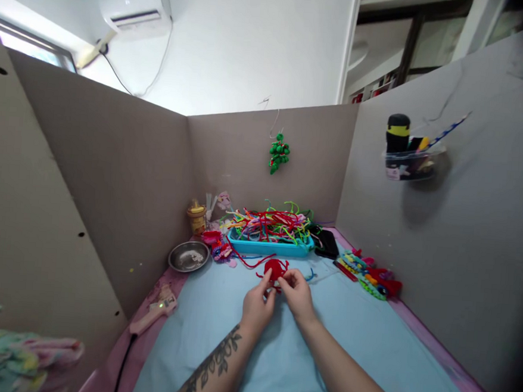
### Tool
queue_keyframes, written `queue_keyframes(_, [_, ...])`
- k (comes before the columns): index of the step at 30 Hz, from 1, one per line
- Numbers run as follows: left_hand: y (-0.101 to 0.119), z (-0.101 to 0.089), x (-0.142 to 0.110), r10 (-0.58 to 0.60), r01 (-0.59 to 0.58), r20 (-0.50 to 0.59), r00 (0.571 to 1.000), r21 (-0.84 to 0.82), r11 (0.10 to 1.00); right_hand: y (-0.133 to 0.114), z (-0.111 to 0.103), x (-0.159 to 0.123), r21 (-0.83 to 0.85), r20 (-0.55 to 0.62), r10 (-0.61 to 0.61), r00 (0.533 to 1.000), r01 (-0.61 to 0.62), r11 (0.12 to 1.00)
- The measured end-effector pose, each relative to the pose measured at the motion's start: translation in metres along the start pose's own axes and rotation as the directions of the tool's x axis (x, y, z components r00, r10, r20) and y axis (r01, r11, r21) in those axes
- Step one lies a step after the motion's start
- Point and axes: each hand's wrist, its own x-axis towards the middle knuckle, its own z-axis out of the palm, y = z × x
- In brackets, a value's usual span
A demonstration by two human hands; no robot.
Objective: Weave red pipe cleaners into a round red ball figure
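Note:
A small red fuzzy figure [275, 270], round in the middle with thin curled strands sticking out, is between my two hands above the blue cloth. My left hand [258, 308] pinches its lower left side between thumb and fingers. From the right, my right hand [298, 294] grips its edge with thumb and forefinger pressed close together. The fingertips cover part of the figure's lower side. Past it, a loose red pipe cleaner [250, 262] curves toward the tray, and a short blue piece [312, 275] lies beside my right hand.
A turquoise tray [269, 248] heaped with colourful pipe cleaners stands at the back. Left are a metal bowl [188, 256] and a pink glue gun [154, 317] with a cord. Finished fuzzy pieces [367, 274] and a black phone [326, 243] lie right. Grey panels [264, 154] enclose the table.

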Motion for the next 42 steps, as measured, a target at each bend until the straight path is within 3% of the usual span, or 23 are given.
queue_keyframes(4, [-0.001,0.002,-0.001,0.095,-0.115,0.128,0.987,0.158,0.981,0.003,0.000,0.001,0.033,0.039,0.044,0.998,-0.045,0.998])
queue_keyframes(8, [-0.005,0.001,0.001,0.092,-0.115,0.104,0.990,0.237,0.965,0.005,0.002,-0.001,0.022,0.064,0.050,0.997,-0.051,0.998])
queue_keyframes(17, [-0.012,0.000,0.010,0.037,-0.033,-0.023,0.999,0.157,0.987,0.008,0.007,-0.002,-0.061,0.112,0.020,0.994,-0.013,0.998])
queue_keyframes(24, [-0.012,-0.003,0.016,-0.042,0.048,-0.091,0.995,0.064,0.997,-0.001,0.003,-0.003,-0.205,0.074,-0.054,0.996,0.068,0.976])
queue_keyframes(29, [-0.004,0.000,0.016,-0.067,0.068,-0.093,0.993,0.015,0.998,-0.007,0.002,-0.004,-0.456,0.120,-0.222,0.968,0.252,0.853])
queue_keyframes(31, [-0.002,0.000,0.016,-0.067,0.069,-0.090,0.994,0.017,0.997,-0.005,0.003,-0.004,-0.497,0.158,-0.236,0.959,0.284,0.820])
queue_keyframes(36, [-0.002,-0.001,0.015,-0.047,0.052,-0.080,0.996,0.061,0.997,-0.004,0.004,-0.004,-0.466,0.199,-0.226,0.954,0.295,0.834])
queue_keyframes(42, [-0.006,0.001,0.014,0.013,-0.007,-0.060,0.998,0.100,0.995,-0.010,0.005,-0.005,-0.311,0.199,-0.177,0.964,0.233,0.921])
